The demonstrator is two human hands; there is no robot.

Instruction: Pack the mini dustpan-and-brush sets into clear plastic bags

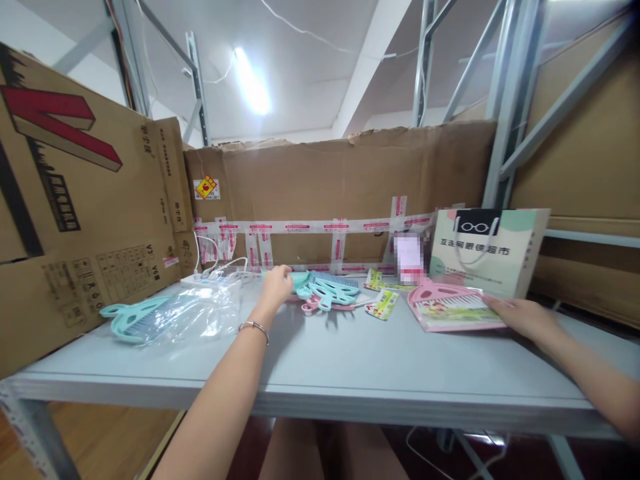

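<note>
My left hand [278, 285] reaches to the back of the shelf, its fingers closed at the edge of a teal dustpan [300, 279]. Beside it lies a pile of small teal brushes [333, 291] with blue bristles, and pink pieces [313, 307] show underneath. At the right, my right hand [523, 317] grips the right edge of a pink dustpan [425, 293]. A pale-bristled brush and a printed card [453, 313] lie in this dustpan. Its handle points away from me, toward the back.
Another teal brush [133, 320] lies left beside a clear plastic bag [200, 313]. Green printed cards [383, 304] lie mid-shelf. A paper bag [487, 253] stands back right, near a blurred upright phone [409, 257]. Cardboard boxes [320, 180] wall the back; a metal post [510, 120] rises right.
</note>
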